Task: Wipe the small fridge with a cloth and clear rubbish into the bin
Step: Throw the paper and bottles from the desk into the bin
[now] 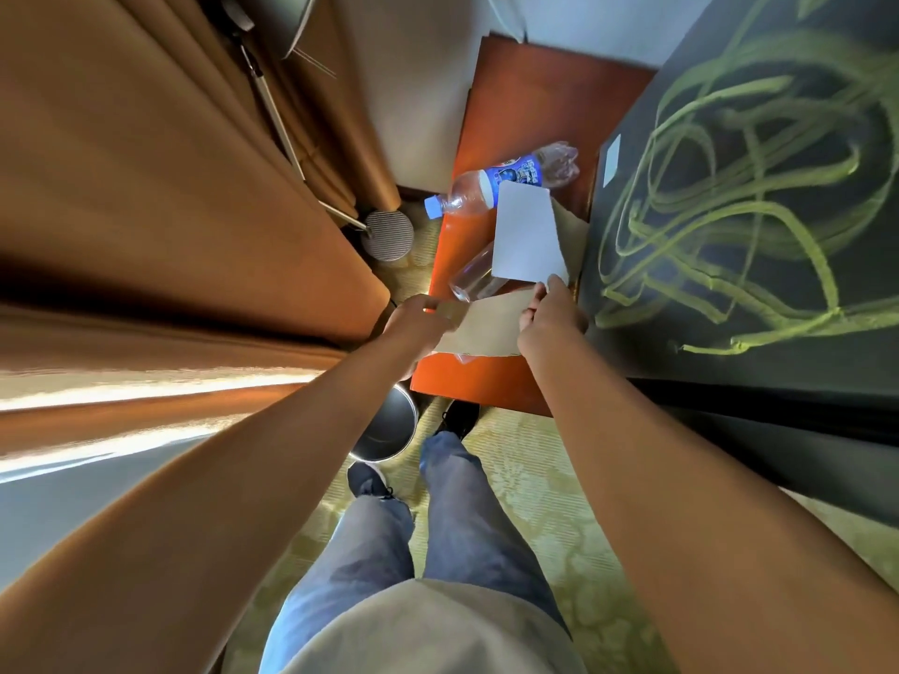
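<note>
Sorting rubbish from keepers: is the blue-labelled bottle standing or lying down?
Lying down. The blue-labelled bottle rests on its side on the orange-red top, blue cap towards the curtain.

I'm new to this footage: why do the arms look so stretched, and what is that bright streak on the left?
Head view: wide-angle lens bends and stretches the edges; the streak is glare along the curtain; the left hand looks slightly blurred.

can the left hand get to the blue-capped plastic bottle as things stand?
Probably not straight away. The left hand already pinches the brown paper sheet, so its grip is taken. The blue-capped clear plastic bottle lies uncovered on the orange-red wooden top, so the path looks free.
</note>
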`<act>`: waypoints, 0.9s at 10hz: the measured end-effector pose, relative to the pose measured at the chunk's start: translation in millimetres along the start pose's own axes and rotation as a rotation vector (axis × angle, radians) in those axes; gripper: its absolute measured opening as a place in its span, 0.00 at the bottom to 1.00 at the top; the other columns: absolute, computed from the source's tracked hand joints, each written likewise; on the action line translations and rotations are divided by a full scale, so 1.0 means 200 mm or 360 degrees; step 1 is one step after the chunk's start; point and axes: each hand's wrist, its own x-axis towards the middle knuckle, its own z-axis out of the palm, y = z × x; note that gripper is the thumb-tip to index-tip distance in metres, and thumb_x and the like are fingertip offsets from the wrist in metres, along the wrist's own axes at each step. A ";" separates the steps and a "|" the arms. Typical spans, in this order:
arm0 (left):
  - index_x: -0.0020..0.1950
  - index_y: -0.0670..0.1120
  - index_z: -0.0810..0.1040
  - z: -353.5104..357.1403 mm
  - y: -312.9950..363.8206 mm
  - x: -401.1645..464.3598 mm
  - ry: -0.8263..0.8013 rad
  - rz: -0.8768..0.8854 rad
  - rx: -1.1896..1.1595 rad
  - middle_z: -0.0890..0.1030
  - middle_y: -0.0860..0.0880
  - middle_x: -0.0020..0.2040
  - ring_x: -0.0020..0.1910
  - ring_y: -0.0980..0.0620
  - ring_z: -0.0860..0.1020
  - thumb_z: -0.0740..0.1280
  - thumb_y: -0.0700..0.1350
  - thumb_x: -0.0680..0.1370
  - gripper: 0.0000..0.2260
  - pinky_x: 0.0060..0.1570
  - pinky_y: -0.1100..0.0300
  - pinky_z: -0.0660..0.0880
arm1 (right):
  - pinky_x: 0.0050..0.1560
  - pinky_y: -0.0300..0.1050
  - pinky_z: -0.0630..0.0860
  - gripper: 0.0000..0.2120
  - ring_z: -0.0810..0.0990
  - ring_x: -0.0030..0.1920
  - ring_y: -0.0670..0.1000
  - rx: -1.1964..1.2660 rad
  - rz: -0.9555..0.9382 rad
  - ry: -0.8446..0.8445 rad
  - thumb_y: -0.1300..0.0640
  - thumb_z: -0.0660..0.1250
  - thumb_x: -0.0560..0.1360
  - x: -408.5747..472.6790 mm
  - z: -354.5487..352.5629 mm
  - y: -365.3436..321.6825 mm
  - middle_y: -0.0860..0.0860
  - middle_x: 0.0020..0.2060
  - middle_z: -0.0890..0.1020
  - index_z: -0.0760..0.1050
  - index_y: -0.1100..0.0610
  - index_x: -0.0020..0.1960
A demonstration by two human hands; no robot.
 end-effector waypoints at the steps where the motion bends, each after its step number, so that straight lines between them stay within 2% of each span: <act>1: 0.63 0.51 0.77 0.00 -0.01 -0.02 0.0008 0.0025 -0.0020 0.80 0.51 0.51 0.49 0.51 0.78 0.71 0.48 0.78 0.14 0.54 0.52 0.80 | 0.26 0.34 0.70 0.26 0.72 0.23 0.43 0.0055 -0.0006 -0.0051 0.50 0.59 0.83 0.03 -0.01 0.01 0.45 0.32 0.71 0.65 0.65 0.75; 2: 0.64 0.51 0.77 0.00 -0.04 -0.01 -0.0004 0.0057 -0.0026 0.81 0.51 0.51 0.49 0.51 0.79 0.71 0.50 0.77 0.16 0.50 0.53 0.80 | 0.24 0.33 0.70 0.27 0.73 0.23 0.42 0.0020 -0.0001 -0.0049 0.48 0.59 0.83 0.07 0.00 0.02 0.44 0.34 0.72 0.65 0.63 0.76; 3: 0.63 0.51 0.78 0.01 -0.04 0.01 0.0018 0.0091 -0.0018 0.82 0.50 0.50 0.49 0.49 0.80 0.72 0.50 0.76 0.15 0.56 0.49 0.81 | 0.26 0.36 0.71 0.26 0.74 0.26 0.42 -0.0039 0.0010 0.0003 0.47 0.63 0.81 0.12 0.00 0.01 0.44 0.35 0.74 0.70 0.62 0.73; 4: 0.62 0.52 0.78 0.01 -0.02 0.01 0.0044 0.0100 0.0000 0.82 0.50 0.50 0.49 0.49 0.80 0.71 0.49 0.77 0.14 0.56 0.48 0.81 | 0.29 0.39 0.72 0.25 0.75 0.30 0.44 -0.0157 -0.0037 0.0114 0.47 0.68 0.77 0.14 0.02 0.01 0.48 0.39 0.78 0.74 0.61 0.69; 5: 0.61 0.52 0.79 0.01 0.00 0.01 0.0053 0.0115 0.0016 0.82 0.50 0.51 0.50 0.49 0.80 0.71 0.48 0.77 0.13 0.57 0.48 0.81 | 0.28 0.41 0.73 0.25 0.76 0.30 0.45 -0.0229 -0.0066 0.0148 0.49 0.70 0.76 0.17 0.03 0.00 0.50 0.41 0.79 0.74 0.61 0.68; 6: 0.58 0.53 0.79 0.01 0.01 0.02 0.0055 0.0122 0.0015 0.83 0.48 0.51 0.52 0.46 0.82 0.71 0.49 0.77 0.10 0.57 0.46 0.81 | 0.29 0.41 0.74 0.21 0.76 0.30 0.45 -0.0301 -0.0062 0.0124 0.53 0.68 0.78 0.20 0.03 -0.02 0.49 0.38 0.78 0.75 0.63 0.66; 7: 0.56 0.53 0.80 0.01 0.02 0.01 0.0050 0.0123 0.0019 0.83 0.47 0.51 0.52 0.45 0.82 0.71 0.48 0.77 0.08 0.55 0.48 0.80 | 0.37 0.47 0.79 0.19 0.75 0.31 0.46 -0.0337 -0.0070 0.0147 0.57 0.64 0.78 0.23 0.01 -0.02 0.49 0.37 0.76 0.75 0.64 0.67; 8: 0.60 0.52 0.79 0.01 0.02 0.01 0.0011 0.0115 -0.0004 0.83 0.48 0.51 0.52 0.46 0.82 0.72 0.48 0.77 0.12 0.54 0.48 0.80 | 0.35 0.45 0.77 0.19 0.75 0.31 0.46 -0.0328 -0.0089 0.0167 0.59 0.63 0.78 0.22 0.00 -0.02 0.50 0.39 0.77 0.74 0.64 0.67; 9: 0.61 0.53 0.78 0.01 0.02 0.00 0.0001 0.0098 -0.0023 0.83 0.50 0.51 0.50 0.49 0.81 0.71 0.47 0.78 0.12 0.48 0.54 0.79 | 0.48 0.51 0.82 0.16 0.79 0.37 0.46 -0.0241 -0.0218 0.0347 0.62 0.64 0.77 0.18 0.02 -0.02 0.57 0.48 0.82 0.76 0.62 0.63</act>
